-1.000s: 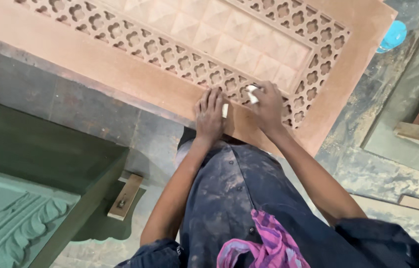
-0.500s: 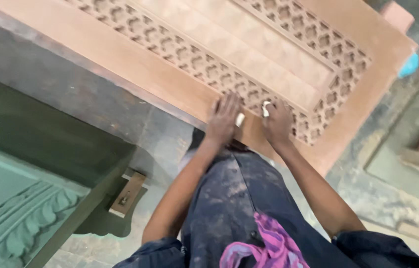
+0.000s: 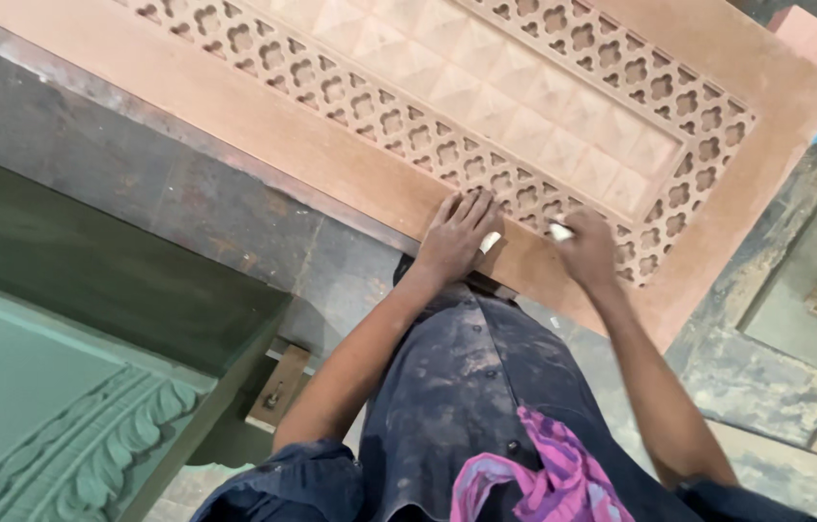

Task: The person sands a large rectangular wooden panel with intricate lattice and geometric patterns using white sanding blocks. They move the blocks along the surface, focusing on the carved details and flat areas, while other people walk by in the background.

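Left hand (image 3: pixel 455 237) flat, fingers spread, on carved reddish-brown wooden door panel (image 3: pixel 350 164); right hand (image 3: pixel 587 253) pinches small white piece (image 3: pixel 560 231) against pierced lattice border (image 3: pixel 525 198).

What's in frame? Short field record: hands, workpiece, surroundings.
left hand: flat on the carved wooden panel, fingers spread
right hand: on the lattice border, pinching a small white piece; grip partly blurred
centre: raised pyramid tiles
surroundings: green carved panel lower left; pink cloth at the waist
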